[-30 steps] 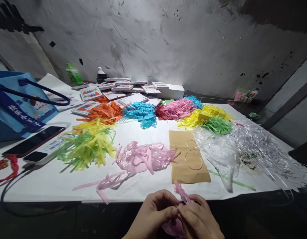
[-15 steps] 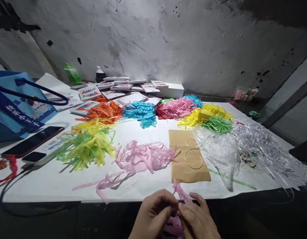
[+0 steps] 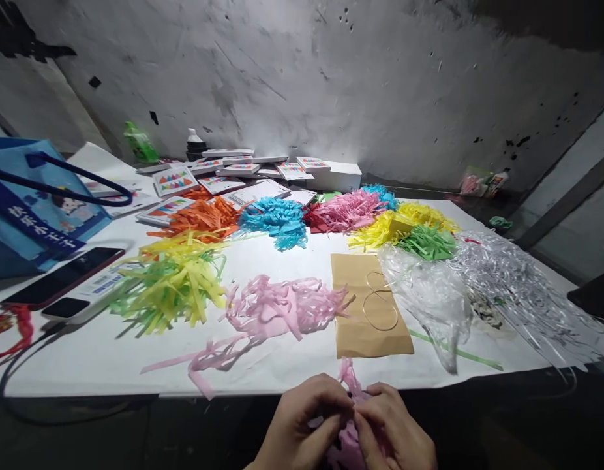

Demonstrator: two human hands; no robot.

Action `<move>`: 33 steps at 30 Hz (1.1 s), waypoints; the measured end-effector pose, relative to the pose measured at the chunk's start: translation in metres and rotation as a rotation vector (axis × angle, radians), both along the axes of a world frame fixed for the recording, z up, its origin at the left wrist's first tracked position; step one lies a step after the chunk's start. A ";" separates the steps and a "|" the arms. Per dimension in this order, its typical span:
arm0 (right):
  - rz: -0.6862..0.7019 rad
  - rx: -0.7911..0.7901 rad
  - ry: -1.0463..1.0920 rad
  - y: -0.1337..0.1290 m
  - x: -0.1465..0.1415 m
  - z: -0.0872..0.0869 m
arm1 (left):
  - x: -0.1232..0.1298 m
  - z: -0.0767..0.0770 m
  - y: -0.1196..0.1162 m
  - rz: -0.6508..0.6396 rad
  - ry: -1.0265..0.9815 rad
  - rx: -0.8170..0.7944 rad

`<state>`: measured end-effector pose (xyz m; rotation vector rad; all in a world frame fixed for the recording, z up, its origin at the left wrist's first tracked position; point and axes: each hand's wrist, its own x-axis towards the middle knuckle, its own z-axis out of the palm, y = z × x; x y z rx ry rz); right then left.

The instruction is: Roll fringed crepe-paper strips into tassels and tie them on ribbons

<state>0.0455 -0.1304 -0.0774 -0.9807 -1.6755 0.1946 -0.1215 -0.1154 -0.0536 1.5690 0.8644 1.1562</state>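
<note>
Pink tissue-paper fringe (image 3: 349,444) is pinched between my two hands at the table's front edge, one end sticking up and the rest hanging below. My left hand (image 3: 306,418) has thumb and fingers closed on it. My right hand (image 3: 392,424) meets the left, its fingers closed on the same fringe; the exact pinch point is partly hidden. Just beyond lies a sheet of brown paper (image 3: 351,326) with a loop of thin cord (image 3: 380,313) on it. More pink fringe (image 3: 287,307) is spread to its left.
Yellow-green fringe (image 3: 179,281), a power bank (image 3: 87,297), a phone (image 3: 62,277) and a blue bag (image 3: 32,196) are on the left. Orange fringe (image 3: 204,219), blue fringe (image 3: 275,219) and boxes (image 3: 238,170) lie behind. A clear plastic bag (image 3: 434,300) and silvery strips (image 3: 512,281) lie right.
My right hand's fingers have shifted slightly and curled closer against the left hand. The upright end of the pink fringe sits a little lower. Everything on the table stays put.
</note>
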 end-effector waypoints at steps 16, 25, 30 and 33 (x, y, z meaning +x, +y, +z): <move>0.043 -0.115 0.059 -0.004 0.000 -0.009 | -0.006 0.006 0.006 -0.005 0.094 -0.098; 0.026 -0.089 0.000 -0.004 0.000 -0.016 | -0.009 0.008 0.008 -0.003 0.281 0.095; -0.096 0.099 -0.211 0.000 0.001 -0.013 | -0.007 -0.001 0.007 0.044 0.306 0.079; -0.155 0.224 -0.392 0.002 0.002 -0.015 | -0.005 -0.007 0.006 0.051 0.288 0.037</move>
